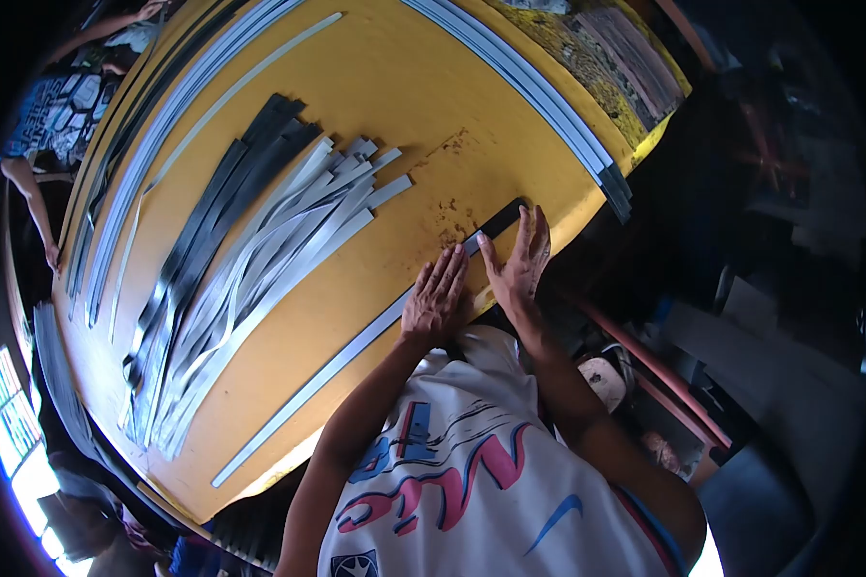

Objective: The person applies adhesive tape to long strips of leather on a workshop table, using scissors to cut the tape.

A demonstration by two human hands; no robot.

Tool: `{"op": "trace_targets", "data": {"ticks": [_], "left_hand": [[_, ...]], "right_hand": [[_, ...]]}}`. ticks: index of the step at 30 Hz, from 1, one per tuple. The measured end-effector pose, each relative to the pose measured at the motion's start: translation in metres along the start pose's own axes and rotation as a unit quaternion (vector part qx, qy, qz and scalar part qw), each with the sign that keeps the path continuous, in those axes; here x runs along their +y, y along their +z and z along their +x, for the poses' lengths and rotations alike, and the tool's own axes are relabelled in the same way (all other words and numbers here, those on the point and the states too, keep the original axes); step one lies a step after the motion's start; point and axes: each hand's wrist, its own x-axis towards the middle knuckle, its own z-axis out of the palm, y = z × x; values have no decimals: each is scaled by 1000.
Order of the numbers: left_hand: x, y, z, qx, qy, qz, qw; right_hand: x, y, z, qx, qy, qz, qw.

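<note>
A long, narrow grey strip (322,370) lies flat near the table's front edge, with a dark end piece (500,218) at its far right. My left hand (437,293) rests on the strip, fingers stretched out and palm down. Beside it, my right hand (520,258) is spread with thumb apart, its fingertips at the dark end piece. Neither hand is closed around anything. The part of the strip beneath my left hand is hidden. Brown stains (452,216) mark the table just beyond my hands.
On the yellow table (394,87) lie a loose pile of pale grey strips (279,240) and several black strips (212,221). Long strip bundles line the left (168,115) and far right (520,72) edges. Another person's arm (37,207) touches the left edge.
</note>
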Motion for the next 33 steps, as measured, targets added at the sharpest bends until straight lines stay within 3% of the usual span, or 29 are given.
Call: {"op": "trace_targets", "data": {"ticks": [6,13,15,17,19,21,22,24,26,27,29,31,33], "left_hand": [[0,0,-2,7,2,16,1000],[-1,2,-3,41,15,31,999],[-2,3,-4,42,21,24,999],[-2,3,-5,42,19,5,999],[-5,-6,-8,43,21,-10,999],[0,-19,-20,116,-2,-119,986],[3,-21,-24,177,-25,-93,979],[3,-31,-45,186,-105,-45,976],[-5,-31,-74,164,-155,-9,974],[-12,-23,-90,148,-169,17,974],[-22,-12,-118,117,-197,42,973],[-17,-15,-130,134,-229,18,964],[-23,-5,-141,65,-263,76,960]], "right_hand": [[7,14,-8,-37,15,-72,997],[5,12,-6,-38,65,-3,997],[5,11,-3,-33,41,-40,998],[16,12,-1,-5,60,74,995],[12,2,7,26,137,133,981],[0,-14,20,26,89,118,989],[-5,-15,20,-5,12,108,994],[-18,7,6,-87,-131,94,983],[-72,9,-6,-221,-210,139,942],[-88,22,-19,-232,-261,140,927],[-125,34,-24,-305,-302,107,897],[-144,52,-34,-308,-307,123,892],[-145,69,-47,-300,-295,117,900]]}}
